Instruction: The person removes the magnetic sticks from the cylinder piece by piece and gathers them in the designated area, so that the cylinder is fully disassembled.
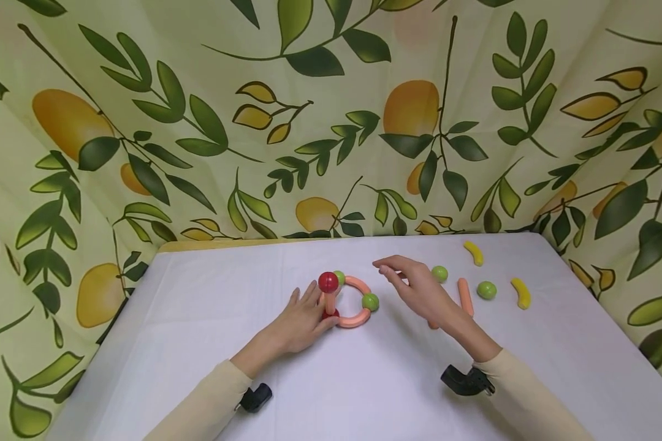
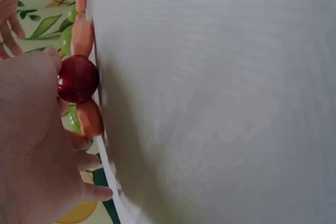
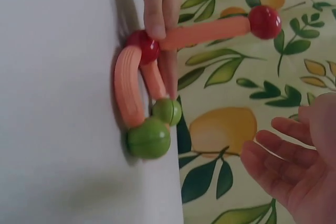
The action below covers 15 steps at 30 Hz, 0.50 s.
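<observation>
A ring of curved orange pieces (image 1: 355,320) joined by green balls (image 1: 370,302) and a red ball (image 3: 143,46) lies on the white cloth. From that red ball a straight orange stick (image 3: 205,33) stands up, capped by another red ball (image 1: 328,282). My left hand (image 1: 298,323) holds the ring at its lower red ball, thumb on the near side and other fingers behind. To the right of the ring, my right hand (image 1: 419,289) hovers over the cloth, touching nothing; its fingers (image 3: 286,153) are loosely bent.
Right of my right hand lie two loose green balls (image 1: 486,290), an orange stick (image 1: 466,297) and two yellow curved pieces (image 1: 521,293). Another orange piece (image 1: 433,324) shows partly beneath my right wrist. A leaf-patterned curtain (image 1: 331,153) hangs behind the table (image 1: 209,288).
</observation>
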Motion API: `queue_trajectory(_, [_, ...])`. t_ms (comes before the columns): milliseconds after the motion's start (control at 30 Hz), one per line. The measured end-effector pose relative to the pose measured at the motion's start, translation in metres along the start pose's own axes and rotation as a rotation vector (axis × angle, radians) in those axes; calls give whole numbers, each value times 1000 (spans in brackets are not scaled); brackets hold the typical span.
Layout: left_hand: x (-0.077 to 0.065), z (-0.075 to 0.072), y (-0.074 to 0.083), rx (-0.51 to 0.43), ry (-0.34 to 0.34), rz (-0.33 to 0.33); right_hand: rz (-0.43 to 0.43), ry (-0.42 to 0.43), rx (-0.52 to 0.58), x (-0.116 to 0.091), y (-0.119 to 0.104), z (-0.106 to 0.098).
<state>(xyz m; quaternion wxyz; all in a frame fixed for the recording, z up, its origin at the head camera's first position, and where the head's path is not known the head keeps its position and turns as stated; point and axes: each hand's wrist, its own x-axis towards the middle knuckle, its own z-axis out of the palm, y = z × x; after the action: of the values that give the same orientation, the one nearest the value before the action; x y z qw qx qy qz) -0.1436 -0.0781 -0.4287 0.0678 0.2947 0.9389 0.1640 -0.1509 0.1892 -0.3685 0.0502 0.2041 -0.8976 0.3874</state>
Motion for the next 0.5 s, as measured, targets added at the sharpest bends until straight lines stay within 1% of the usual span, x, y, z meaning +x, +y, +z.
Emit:
queue_trajectory(133, [1,0,1,-19,4,2,-40,-29,43,3,-13,7])
queue_trajectory(367, [2,2,0,-6,23,17,-177,-62,140,11,-30,18])
queue_trajectory(500, [3,3,0,2,20,4,-249,-105,186,16,-36,24])
